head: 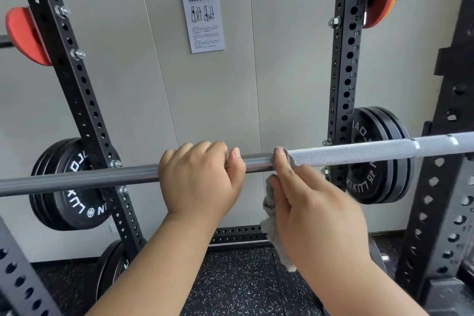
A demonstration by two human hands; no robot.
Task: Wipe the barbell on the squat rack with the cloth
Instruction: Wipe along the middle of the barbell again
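Observation:
The steel barbell [359, 152] runs across the view at chest height, smooth on the left and knurled on the right. My left hand [200, 177] grips the smooth part of the bar near the middle, fingers over the top and thumb under. Just to its right, my right hand [310, 208] holds a grey cloth [272, 210] and presses it against the bar where the knurling starts. Its index finger reaches up over the bar, and the loose end of the cloth hangs down below the hand.
Black perforated rack uprights stand at left [84, 100] and right [346, 59]. Black weight plates [69, 187] hang on pegs behind the bar on both sides, with red plates [24, 36] stored higher up. A notice [204, 22] is fixed to the grey wall. The floor is speckled rubber [230, 285].

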